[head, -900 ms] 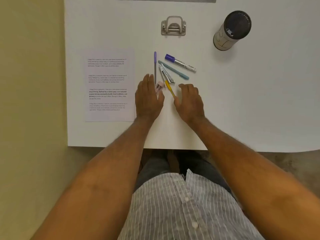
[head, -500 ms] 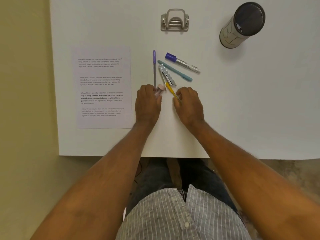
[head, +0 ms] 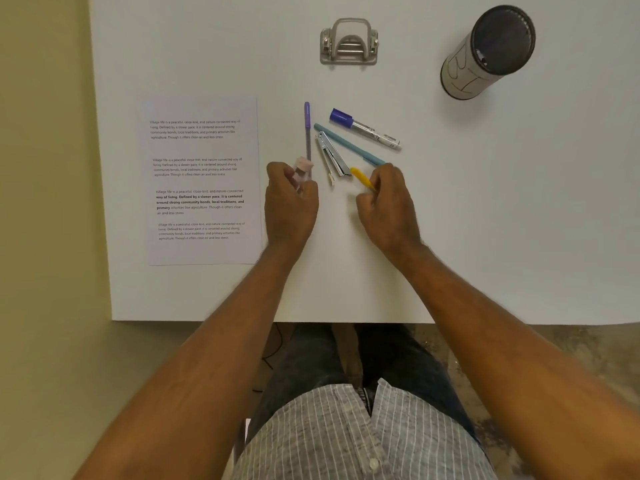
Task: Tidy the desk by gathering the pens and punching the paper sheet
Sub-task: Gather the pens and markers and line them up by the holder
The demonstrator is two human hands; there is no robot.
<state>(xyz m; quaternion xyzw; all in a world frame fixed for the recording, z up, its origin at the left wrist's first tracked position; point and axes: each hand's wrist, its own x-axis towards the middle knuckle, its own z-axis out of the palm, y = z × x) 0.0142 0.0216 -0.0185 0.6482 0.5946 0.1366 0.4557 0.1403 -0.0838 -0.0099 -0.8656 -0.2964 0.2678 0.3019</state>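
**A:** Where are the pens from your fingers now?

**B:** Your right hand [head: 388,202] pinches the short yellow plastic pen [head: 361,177]; its long axis points up and left. Your left hand [head: 290,202] is curled around a pale pink capped pen [head: 302,169].

**A:** And the rest?

**B:** The slim purple pen [head: 307,128] lies straight away from your left fingers, just beside them. The long teal pen [head: 346,143] runs diagonally, its lower end touching your right hand, which I judge the nearer. The white printed paper sheet [head: 202,178] lies left on the white bench [head: 519,220]; the metal hole punch [head: 349,43] is well apart, ahead.
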